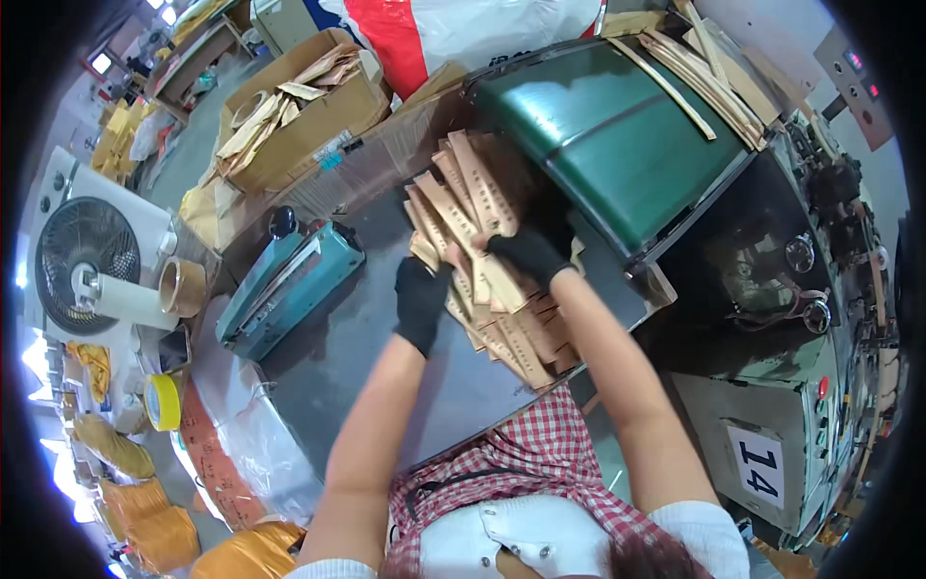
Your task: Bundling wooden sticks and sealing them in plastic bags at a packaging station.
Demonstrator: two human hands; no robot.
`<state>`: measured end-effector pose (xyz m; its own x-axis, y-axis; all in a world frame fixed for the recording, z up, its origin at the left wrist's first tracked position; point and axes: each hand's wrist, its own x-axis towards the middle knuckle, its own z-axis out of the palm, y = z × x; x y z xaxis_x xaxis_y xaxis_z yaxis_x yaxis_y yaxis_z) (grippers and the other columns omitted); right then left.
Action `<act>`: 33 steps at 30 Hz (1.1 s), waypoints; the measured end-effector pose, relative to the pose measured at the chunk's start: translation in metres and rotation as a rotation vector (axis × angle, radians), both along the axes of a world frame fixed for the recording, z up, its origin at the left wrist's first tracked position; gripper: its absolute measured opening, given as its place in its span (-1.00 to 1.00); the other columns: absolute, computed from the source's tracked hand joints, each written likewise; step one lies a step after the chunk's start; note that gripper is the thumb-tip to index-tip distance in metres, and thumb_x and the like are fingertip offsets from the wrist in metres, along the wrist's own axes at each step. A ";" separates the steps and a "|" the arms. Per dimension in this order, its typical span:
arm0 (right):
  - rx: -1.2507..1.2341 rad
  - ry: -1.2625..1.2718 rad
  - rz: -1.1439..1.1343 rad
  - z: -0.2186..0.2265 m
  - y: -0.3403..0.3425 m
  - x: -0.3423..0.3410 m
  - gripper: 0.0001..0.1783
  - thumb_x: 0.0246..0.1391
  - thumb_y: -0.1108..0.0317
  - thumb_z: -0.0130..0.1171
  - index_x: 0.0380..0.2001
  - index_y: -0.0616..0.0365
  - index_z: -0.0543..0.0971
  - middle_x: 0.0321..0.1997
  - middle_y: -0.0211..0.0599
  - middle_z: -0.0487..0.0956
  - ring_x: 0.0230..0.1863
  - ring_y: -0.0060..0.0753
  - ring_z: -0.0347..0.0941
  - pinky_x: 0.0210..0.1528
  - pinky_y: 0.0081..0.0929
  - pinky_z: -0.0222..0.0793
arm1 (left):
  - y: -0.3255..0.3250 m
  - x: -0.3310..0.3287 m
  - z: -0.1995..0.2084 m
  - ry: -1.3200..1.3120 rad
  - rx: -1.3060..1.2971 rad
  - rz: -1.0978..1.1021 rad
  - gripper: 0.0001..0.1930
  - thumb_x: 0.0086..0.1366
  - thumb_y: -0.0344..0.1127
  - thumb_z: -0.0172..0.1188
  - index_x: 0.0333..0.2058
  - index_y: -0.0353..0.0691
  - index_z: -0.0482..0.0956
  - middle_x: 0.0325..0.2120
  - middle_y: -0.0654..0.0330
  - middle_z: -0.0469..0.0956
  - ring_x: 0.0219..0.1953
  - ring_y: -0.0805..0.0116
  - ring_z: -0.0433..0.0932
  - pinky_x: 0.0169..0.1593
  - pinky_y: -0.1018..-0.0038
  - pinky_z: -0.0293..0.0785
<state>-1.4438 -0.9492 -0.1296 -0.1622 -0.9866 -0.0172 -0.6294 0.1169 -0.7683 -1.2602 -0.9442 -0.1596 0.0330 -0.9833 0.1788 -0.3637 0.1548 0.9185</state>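
Observation:
A loose, fanned pile of flat tan strips (511, 338) with rows of small dark marks lies on the grey tabletop (386, 386) before me. My left hand (422, 294), in a black fingerless glove, grips the left edge of some strips, its fingertips bare. From the right, my right hand (526, 256), gloved the same way, closes its fingers on the upper strips near the middle of the pile. Parts of the strips under both hands are hidden. How many strips each hand holds is not visible.
A teal hand sealer (289, 289) rests left of the pile. Behind stands a cardboard box (299, 145) holding more strips. A green metal machine cover (617, 135) borders the right, with long strips on top. At far left are a fan (92, 270) and yellow tape roll (162, 401).

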 end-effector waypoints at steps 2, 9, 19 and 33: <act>-0.043 -0.055 0.015 -0.003 0.016 0.026 -0.15 -0.32 -0.17 0.32 -0.08 0.33 0.45 -0.11 0.12 0.50 -0.07 0.01 0.46 -0.02 -0.26 0.36 | 0.022 -0.016 -0.002 0.231 0.155 0.122 -0.37 0.09 -0.04 0.31 0.00 -0.39 0.39 -0.16 -0.09 0.52 -0.14 0.12 0.53 -0.04 0.34 0.41; 0.238 -1.310 0.278 0.015 0.117 0.073 -0.49 -0.01 0.21 0.20 -0.02 0.27 0.43 -0.16 -0.29 0.51 -0.19 -0.48 0.44 -0.12 -0.49 0.41 | 0.090 0.042 0.002 0.911 0.653 -0.304 -0.41 0.17 -0.37 0.22 0.14 -0.28 0.18 -0.09 0.12 0.42 -0.17 0.27 0.46 -0.12 0.37 0.48; 0.217 -0.247 0.142 0.026 0.219 0.125 -0.08 -0.30 -0.15 0.36 -0.09 0.43 0.27 -0.13 0.15 0.44 -0.12 -0.11 0.42 -0.06 -0.29 0.34 | 0.206 0.110 -0.023 1.108 0.564 -0.252 -0.61 0.23 -0.18 0.15 -0.03 -0.24 0.40 -0.21 0.11 0.51 -0.14 0.26 0.50 -0.03 0.37 0.45; 0.177 -0.959 0.502 0.056 0.216 0.188 -0.16 -0.27 0.33 0.41 0.14 0.22 0.28 0.02 -0.35 0.43 0.03 -0.45 0.33 0.11 -0.47 0.28 | 0.243 0.147 0.088 0.757 -0.165 -0.020 -0.32 -0.04 -0.48 0.35 0.06 -0.32 0.20 -0.13 0.08 0.39 -0.24 0.33 0.49 -0.20 0.43 0.51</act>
<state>-1.2555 -0.7335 -0.0731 0.4134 -0.9079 -0.0696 0.2141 0.1711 -0.9617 -1.1135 -0.7009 -0.0718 0.1868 -0.9478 0.2586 0.3582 0.3108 0.8804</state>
